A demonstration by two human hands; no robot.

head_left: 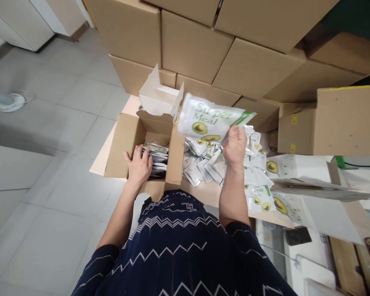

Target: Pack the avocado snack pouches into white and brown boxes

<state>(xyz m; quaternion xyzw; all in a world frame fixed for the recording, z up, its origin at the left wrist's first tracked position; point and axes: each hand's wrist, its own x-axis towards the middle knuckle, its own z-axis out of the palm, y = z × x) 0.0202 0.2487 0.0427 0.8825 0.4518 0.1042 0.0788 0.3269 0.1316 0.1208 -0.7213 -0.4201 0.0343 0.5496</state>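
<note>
Open box (123,142), loose pile (203,164)
The left hand (138,166) lies open on the boxed sachets (158,158), likely steadying them; the right hand (234,144) pinches one sachet (208,119), lifted clear of the pile.

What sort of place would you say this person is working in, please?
Probably a packing or stockroom area: cardboard boxes stacked behind, avocado-printed sachets heaped on the table, and the left hand in an open carton of them while the right hand holds a pouch.
</note>
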